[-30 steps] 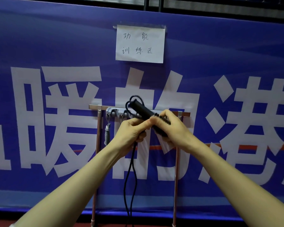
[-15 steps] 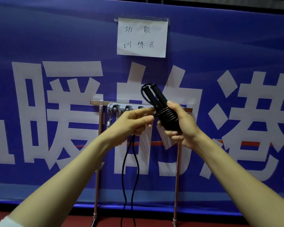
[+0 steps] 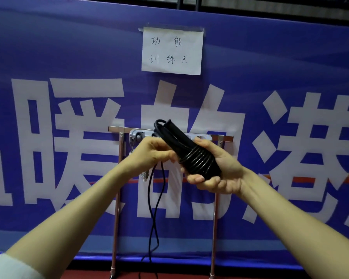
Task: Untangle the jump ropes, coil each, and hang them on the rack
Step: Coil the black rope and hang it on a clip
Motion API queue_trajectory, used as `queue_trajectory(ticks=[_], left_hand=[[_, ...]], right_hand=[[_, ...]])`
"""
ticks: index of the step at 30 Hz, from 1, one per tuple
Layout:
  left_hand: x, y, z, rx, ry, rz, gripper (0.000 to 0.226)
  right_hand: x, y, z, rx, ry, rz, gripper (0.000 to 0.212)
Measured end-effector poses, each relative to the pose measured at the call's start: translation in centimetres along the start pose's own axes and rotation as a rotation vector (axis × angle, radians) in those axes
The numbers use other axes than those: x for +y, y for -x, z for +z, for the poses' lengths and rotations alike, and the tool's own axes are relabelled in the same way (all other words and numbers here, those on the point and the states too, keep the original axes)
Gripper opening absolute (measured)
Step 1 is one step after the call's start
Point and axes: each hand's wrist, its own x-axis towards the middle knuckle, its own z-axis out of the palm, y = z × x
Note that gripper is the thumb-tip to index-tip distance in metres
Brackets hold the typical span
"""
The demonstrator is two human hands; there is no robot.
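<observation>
Fig.: black jump rope point(image 3: 197, 160) held just in front of the rack point(image 3: 117, 129), cord wound round its paired handles point(image 3: 174, 132). R. hand point(image 3: 229, 171) fingers clamp the coil; L. hand point(image 3: 149, 154) fingers pinch the trailing strands point(image 3: 149, 198). We judge it light, cord limp & slick, so grip at the wraps.

A white paper sheet point(image 3: 172, 51) taped to the blue banner point(image 3: 69, 47) reads "功能训练区"; the banner's large white characters include "暖的港".
</observation>
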Motion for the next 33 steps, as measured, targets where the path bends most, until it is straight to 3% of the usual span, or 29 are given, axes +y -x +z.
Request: queue_trajectory(ticks=[6, 9, 13, 15, 19, 23, 27, 29, 33], left_hand=[[2.1, -1.7, -3.0, -0.292, -0.321, -0.062, 0.019], [2.7, -2.2, -3.7, -0.436, -0.341, -0.061, 0.013], [2.2, -1.4, -3.6, -0.288, -0.162, -0.115, 0.02], [0.8, -0.7, -3.4, -0.271, -0.122, -0.142, 0.036], [0.2, -0.6, -2.3, -0.141, -0.171, -0.117, 0.014], [0.4, -0.9, -2.6, -0.023, -0.267, -0.041, 0.02], [-0.2, -0.2, -2.3, -0.087, -0.175, -0.105, 0.012], [-0.3, -0.3, -1.7, -0.083, -0.129, -0.119, 0.009], [0.1, -1.4, -1.4, -0.02, -0.083, -0.091, 0.011]], right_hand=[[0.4, -0.2, -0.8, -0.065, 0.135, 0.138, 0.065], [0.5, -0.2, -0.9, -0.056, 0.136, 0.162, 0.068], [0.0, 0.2, -0.3, -0.036, 0.111, 0.004, 0.063], [-0.5, 0.6, 0.0, 0.048, 0.118, -0.065, 0.056], [-0.7, 0.4, 0.0, 0.174, 0.052, -0.134, 0.054], [-1.0, 0.6, -0.5, 0.28, 0.102, -0.133, 0.058], [-1.7, 1.1, 0.3, 0.418, 0.163, -0.166, 0.061], [-1.6, 0.7, 0.6, 0.393, 0.183, -0.186, 0.06], [-0.8, -0.4, 0.5, 0.114, 0.082, -0.096, 0.061]])
